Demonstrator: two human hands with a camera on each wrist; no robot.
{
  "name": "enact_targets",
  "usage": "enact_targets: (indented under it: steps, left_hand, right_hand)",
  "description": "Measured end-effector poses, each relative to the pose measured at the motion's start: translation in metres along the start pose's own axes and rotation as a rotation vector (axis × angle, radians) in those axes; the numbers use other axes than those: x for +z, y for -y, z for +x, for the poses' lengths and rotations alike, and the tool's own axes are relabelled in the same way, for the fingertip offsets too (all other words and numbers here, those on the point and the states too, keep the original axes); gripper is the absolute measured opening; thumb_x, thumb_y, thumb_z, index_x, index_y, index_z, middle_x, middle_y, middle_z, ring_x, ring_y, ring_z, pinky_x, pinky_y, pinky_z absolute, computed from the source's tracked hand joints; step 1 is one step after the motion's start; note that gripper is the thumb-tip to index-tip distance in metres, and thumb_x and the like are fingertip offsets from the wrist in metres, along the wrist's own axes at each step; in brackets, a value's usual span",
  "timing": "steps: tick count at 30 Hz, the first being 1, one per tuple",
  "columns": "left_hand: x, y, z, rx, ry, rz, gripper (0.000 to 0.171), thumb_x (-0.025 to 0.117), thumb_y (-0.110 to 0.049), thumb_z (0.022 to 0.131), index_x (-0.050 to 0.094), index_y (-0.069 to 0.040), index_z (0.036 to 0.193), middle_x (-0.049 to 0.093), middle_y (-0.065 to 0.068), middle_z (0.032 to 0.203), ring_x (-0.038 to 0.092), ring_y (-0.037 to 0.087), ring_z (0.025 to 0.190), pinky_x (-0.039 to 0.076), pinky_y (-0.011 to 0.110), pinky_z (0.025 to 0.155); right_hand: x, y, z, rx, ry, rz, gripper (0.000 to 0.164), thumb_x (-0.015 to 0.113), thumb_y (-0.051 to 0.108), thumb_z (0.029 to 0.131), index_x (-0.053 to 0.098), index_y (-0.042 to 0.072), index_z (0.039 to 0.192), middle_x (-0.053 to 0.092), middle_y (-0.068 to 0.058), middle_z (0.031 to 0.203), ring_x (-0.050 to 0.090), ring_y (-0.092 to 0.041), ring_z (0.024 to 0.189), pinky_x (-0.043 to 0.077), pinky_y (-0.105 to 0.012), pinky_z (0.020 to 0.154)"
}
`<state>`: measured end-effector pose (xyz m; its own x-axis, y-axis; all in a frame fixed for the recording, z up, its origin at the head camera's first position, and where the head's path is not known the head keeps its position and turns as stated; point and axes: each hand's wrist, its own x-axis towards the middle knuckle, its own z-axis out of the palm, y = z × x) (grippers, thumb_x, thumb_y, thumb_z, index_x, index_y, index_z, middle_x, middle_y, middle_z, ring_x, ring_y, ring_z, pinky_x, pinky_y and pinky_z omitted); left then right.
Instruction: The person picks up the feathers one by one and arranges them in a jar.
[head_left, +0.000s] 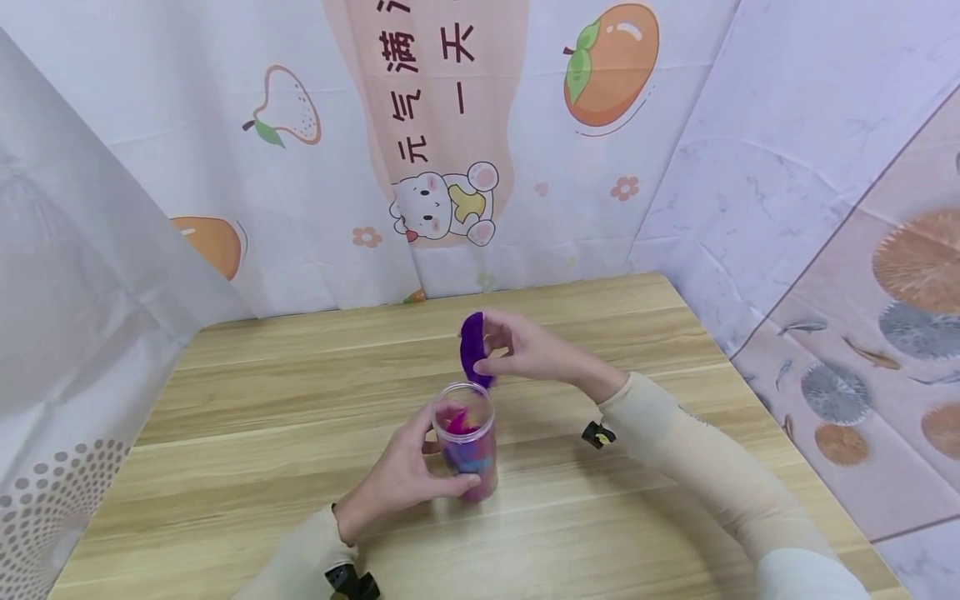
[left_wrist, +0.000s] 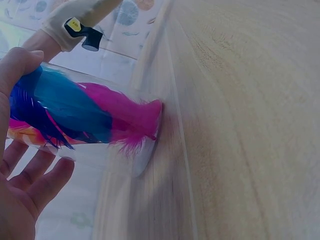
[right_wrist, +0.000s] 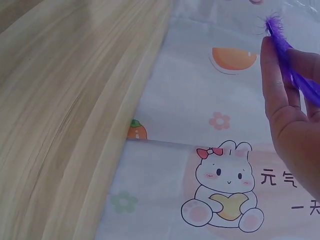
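A clear plastic jar stands upright on the wooden table, its top uncovered. Inside it are several feathers in blue, teal, pink and orange. My left hand grips the jar from its left side, thumb in front and fingers round the back. Just above and behind the rim, my right hand pinches a purple feather between thumb and fingers. In the right wrist view the purple feather shows its fluffy end sticking out past the fingertips.
The wooden table reaches back to a printed curtain with fruit, a cartoon animal and writing. More curtain hangs along the right side. A small black device is worn at the right wrist, another at the left.
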<state>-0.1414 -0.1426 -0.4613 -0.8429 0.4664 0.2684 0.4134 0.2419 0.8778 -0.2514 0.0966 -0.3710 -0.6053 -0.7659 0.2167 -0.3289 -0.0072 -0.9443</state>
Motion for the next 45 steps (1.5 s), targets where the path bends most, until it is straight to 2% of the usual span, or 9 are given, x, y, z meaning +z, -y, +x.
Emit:
enact_targets:
  steps: [7, 14, 18, 26, 32, 39, 45]
  left_hand:
    - [0.000, 0.000, 0.000, -0.004, 0.007, 0.000, 0.084, 0.093, -0.034, 0.073, 0.045, -0.032, 0.142, 0.058, -0.007, 0.133, 0.059, 0.020, 0.120, 0.058, 0.039, 0.084]
    - [0.000, -0.001, 0.001, 0.025, 0.009, 0.006, 0.084, 0.093, -0.032, 0.073, 0.045, -0.027, 0.142, 0.058, -0.004, 0.132, 0.058, 0.023, 0.119, 0.058, 0.040, 0.084]
    - [0.000, 0.000, 0.002, 0.038, 0.009, 0.003, 0.084, 0.093, -0.031, 0.074, 0.045, -0.028, 0.143, 0.058, -0.003, 0.133, 0.058, 0.023, 0.119, 0.058, 0.040, 0.083]
    - [-0.001, 0.001, 0.003, 0.042, 0.023, -0.012, 0.086, 0.093, -0.032, 0.075, 0.044, -0.028, 0.146, 0.058, -0.003, 0.135, 0.058, 0.023, 0.120, 0.058, 0.043, 0.085]
    - [-0.001, 0.000, 0.004, 0.028, 0.024, -0.017, 0.094, 0.093, -0.033, 0.075, 0.038, -0.032, 0.152, 0.057, -0.002, 0.136, 0.057, 0.023, 0.121, 0.057, 0.045, 0.085]
    - [-0.001, 0.001, 0.004, 0.028, 0.022, -0.021, 0.097, 0.093, -0.033, 0.074, 0.037, -0.031, 0.153, 0.058, 0.004, 0.137, 0.057, 0.023, 0.121, 0.057, 0.045, 0.085]
    - [-0.002, 0.002, 0.002, 0.026, 0.023, -0.018, 0.095, 0.092, -0.032, 0.075, 0.038, -0.031, 0.152, 0.058, 0.002, 0.137, 0.058, 0.022, 0.122, 0.057, 0.044, 0.085]
  right_hand:
    - [-0.004, 0.020, 0.000, 0.007, -0.068, 0.029, 0.048, 0.069, -0.011, 0.089, 0.049, -0.004, 0.132, 0.066, -0.019, 0.105, 0.070, -0.034, 0.093, 0.061, -0.048, 0.073]
    - [-0.003, 0.046, -0.007, -0.025, -0.094, 0.138, 0.047, 0.067, -0.012, 0.090, 0.049, 0.000, 0.132, 0.061, -0.026, 0.100, 0.069, -0.039, 0.091, 0.060, -0.055, 0.072]
    - [0.003, 0.054, -0.011, -0.033, -0.081, 0.156, 0.044, 0.067, -0.012, 0.091, 0.051, 0.000, 0.130, 0.062, -0.026, 0.099, 0.070, -0.039, 0.089, 0.060, -0.054, 0.072]
    - [0.016, 0.063, -0.014, -0.088, -0.050, 0.146, 0.038, 0.066, -0.014, 0.090, 0.053, -0.005, 0.125, 0.065, -0.025, 0.100, 0.069, -0.037, 0.087, 0.061, -0.050, 0.070]
    - [0.023, 0.062, -0.010, -0.147, -0.010, 0.108, 0.032, 0.065, -0.014, 0.091, 0.054, -0.005, 0.119, 0.064, -0.021, 0.097, 0.069, -0.035, 0.085, 0.061, -0.049, 0.071]
    - [0.030, 0.056, -0.009, -0.152, -0.015, 0.057, 0.029, 0.067, -0.012, 0.091, 0.056, -0.001, 0.116, 0.062, -0.016, 0.107, 0.069, -0.034, 0.090, 0.061, -0.050, 0.072]
    - [0.032, 0.059, -0.008, -0.164, -0.019, 0.024, 0.029, 0.066, -0.011, 0.092, 0.056, -0.001, 0.117, 0.064, -0.015, 0.106, 0.070, -0.032, 0.092, 0.061, -0.049, 0.072]
